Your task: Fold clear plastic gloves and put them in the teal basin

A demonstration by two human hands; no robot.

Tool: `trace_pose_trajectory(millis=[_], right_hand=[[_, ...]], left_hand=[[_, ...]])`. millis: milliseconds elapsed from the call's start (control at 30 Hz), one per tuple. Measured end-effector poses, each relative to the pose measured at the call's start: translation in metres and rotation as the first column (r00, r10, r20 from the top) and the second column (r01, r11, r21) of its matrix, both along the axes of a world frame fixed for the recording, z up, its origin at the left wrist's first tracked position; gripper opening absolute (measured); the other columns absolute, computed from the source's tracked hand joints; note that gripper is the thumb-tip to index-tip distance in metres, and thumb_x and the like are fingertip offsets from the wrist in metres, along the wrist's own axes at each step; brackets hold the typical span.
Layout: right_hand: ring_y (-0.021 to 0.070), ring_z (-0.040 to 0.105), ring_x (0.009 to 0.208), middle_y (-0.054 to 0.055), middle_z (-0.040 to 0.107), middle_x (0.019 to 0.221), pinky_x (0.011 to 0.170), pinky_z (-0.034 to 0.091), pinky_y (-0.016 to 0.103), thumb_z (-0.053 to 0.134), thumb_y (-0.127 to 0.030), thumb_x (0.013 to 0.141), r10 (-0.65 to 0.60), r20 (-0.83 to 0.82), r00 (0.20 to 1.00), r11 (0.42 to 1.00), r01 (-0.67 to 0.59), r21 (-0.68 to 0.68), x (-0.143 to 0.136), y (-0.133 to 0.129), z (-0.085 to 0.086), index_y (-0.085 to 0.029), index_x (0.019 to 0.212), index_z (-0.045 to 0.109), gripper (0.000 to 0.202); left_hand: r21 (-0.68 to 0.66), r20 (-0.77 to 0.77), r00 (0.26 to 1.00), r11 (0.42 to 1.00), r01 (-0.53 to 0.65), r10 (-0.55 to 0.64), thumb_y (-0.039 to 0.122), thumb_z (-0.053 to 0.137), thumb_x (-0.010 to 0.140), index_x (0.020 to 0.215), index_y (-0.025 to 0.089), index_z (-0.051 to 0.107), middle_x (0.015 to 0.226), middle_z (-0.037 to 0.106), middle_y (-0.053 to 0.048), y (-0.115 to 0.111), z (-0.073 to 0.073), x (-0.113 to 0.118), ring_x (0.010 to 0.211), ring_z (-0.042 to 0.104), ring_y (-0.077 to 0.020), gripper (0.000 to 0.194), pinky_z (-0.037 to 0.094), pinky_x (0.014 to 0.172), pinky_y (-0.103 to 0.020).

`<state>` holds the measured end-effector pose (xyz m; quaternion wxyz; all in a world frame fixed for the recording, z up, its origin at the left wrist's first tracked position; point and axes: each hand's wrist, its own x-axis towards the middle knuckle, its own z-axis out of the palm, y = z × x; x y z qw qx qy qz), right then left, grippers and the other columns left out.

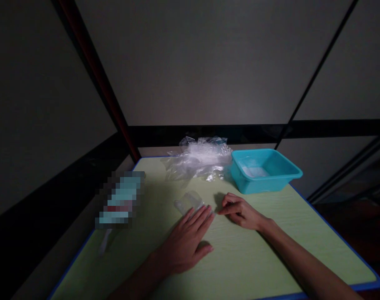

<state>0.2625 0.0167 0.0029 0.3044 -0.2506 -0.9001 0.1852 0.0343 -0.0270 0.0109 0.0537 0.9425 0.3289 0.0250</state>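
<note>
My left hand (190, 237) lies flat on the light green table (255, 266), its fingers stretched over the near part of a small clear plastic bag (191, 200). Just to the right, my right hand (241, 211) has its fingers curled, with thumb and forefinger pinched at the bag's right end. What the pinch holds is too small to make out. Behind the hands rests a crumpled pile of clear plastic (202, 158).
A turquoise basin (265, 183) with something whitish inside stands at the back right. At the left edge lies a blurred, pixelated teal object (122, 200). Panelled walls (208, 62) rise behind the table and on its left.
</note>
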Motion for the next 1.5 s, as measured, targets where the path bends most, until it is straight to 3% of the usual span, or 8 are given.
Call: trace_pose_trajectory(millis=[267,500,1000,1133,1333,1500], right_hand=[[0.0163,0.046,0.079,0.006,0.051,0.083,0.071,0.04,0.031,0.042,-0.004,0.077,0.016,0.108,0.994,0.999,-0.019,0.028,-0.001,-0.001,0.001,-0.02,0.094,0.065,0.033],[0.0161,0.046,0.079,0.006,0.052,0.083,0.071,0.04,0.031,0.043,-0.002,0.075,0.003,0.109,0.994,1.0,-0.003,0.003,-0.003,-0.001,0.003,-0.02,0.092,0.065,0.034],[0.0152,0.048,0.079,0.006,0.053,0.082,0.07,0.04,0.03,0.042,-0.001,0.073,0.007,0.086,0.996,1.0,-0.008,0.003,-0.002,0.001,0.001,-0.018,0.092,0.066,0.035],[0.0156,0.048,0.079,0.006,0.053,0.081,0.069,0.041,0.03,0.043,-0.001,0.074,0.0,0.091,0.996,1.0,0.0,0.001,-0.002,0.0,0.002,-0.018,0.091,0.066,0.033],[0.0155,0.049,0.078,0.006,0.054,0.08,0.07,0.041,0.03,0.044,-0.003,0.075,-0.011,0.11,0.994,1.0,0.01,0.015,-0.004,-0.001,0.006,-0.017,0.088,0.066,0.03],[0.0156,0.049,0.079,0.006,0.054,0.081,0.07,0.041,0.03,0.044,-0.002,0.074,-0.016,0.117,0.993,1.0,0.014,0.018,-0.003,-0.001,0.005,-0.017,0.088,0.066,0.03]], left_hand=[[-0.024,0.028,0.999,1.0,0.019,-0.018,0.036,0.048,0.081,0.135,0.024,0.014,0.143,0.012,-0.003,0.001,0.003,0.001,0.13,0.006,-0.019,0.065,0.01,0.105,-0.041],[-0.027,0.006,1.0,1.0,0.003,-0.003,0.038,0.047,0.081,0.135,0.022,0.013,0.143,0.01,-0.003,0.002,0.003,-0.001,0.13,0.005,-0.018,0.067,0.01,0.106,-0.039],[0.115,0.019,0.946,0.94,-0.323,0.323,0.04,0.032,0.086,0.132,0.014,0.024,0.14,0.019,-0.011,0.046,-0.014,-0.045,0.129,0.012,-0.0209,0.054,0.016,0.103,-0.042],[0.185,0.107,0.949,0.932,-0.311,0.296,0.037,0.034,0.085,0.132,0.011,0.024,0.14,0.02,-0.012,0.036,-0.015,-0.029,0.129,0.011,-0.0206,0.055,0.016,0.104,-0.041],[0.147,0.169,0.974,0.973,-0.179,0.154,0.031,0.036,0.086,0.132,0.012,0.022,0.141,0.018,-0.009,0.016,-0.014,0.009,0.129,0.013,-0.0166,0.052,0.018,0.105,-0.033],[0.109,0.118,0.983,0.983,-0.15,0.137,0.033,0.036,0.086,0.132,0.014,0.024,0.14,0.022,-0.008,0.015,-0.015,0.009,0.129,0.016,-0.0176,0.051,0.018,0.105,-0.034]])
